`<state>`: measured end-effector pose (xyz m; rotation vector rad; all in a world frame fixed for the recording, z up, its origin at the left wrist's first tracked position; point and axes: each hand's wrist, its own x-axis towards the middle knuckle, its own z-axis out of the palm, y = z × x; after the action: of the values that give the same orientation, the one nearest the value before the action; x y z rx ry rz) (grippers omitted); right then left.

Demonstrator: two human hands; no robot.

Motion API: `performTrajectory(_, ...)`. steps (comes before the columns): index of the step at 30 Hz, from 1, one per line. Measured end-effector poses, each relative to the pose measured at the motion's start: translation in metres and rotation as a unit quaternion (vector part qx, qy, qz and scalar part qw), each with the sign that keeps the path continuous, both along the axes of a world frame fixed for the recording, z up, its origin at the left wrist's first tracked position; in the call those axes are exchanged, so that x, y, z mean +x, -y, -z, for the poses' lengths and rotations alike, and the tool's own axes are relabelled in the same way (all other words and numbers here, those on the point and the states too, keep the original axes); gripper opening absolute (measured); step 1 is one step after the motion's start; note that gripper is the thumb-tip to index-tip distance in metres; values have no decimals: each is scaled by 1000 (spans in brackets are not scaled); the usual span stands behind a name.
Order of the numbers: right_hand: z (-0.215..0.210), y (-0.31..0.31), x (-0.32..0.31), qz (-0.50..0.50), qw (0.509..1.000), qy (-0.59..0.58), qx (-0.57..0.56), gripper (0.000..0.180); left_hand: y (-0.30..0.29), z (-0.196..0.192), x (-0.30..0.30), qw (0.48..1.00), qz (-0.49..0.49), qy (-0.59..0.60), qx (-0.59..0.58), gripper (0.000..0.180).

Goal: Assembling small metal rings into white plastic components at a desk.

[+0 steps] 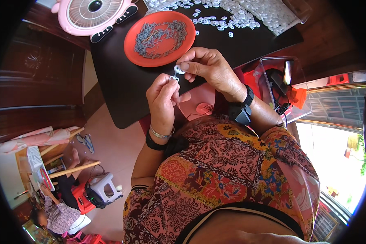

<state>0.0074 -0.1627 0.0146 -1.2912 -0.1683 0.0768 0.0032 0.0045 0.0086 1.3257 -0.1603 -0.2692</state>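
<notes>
Over the near edge of the black table [120,91], my two hands meet almost fingertip to fingertip. My left hand [162,99] pinches a small white plastic piece [174,79] between thumb and fingers. A thin grey pin [175,74] seems to stand between it and a second white plastic part [179,69], gripped by the thumb and forefinger of my right hand [211,69]. Just beyond my hands sits an orange-red plate [162,62] with many loose grey pins [144,38] on it. Whether the pin is seated in either part is too small to tell.
Many white plastic pieces [248,18] lie heaped and scattered at the far right. A pink fan [94,8] stands at the far left. Right of the table is a clear plastic bin [309,95]. A person [63,215] sits at lower left, near a grey stool [105,188].
</notes>
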Motion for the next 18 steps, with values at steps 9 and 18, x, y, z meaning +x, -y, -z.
performTrajectory(9,2,-2,0,18,1000,4,-19,13,0,-1,-2,1000,1,5,10,17)
performTrajectory(18,1,0,-1,25,998,26,-52,11,0,-2,-2,999,5,10,39,20)
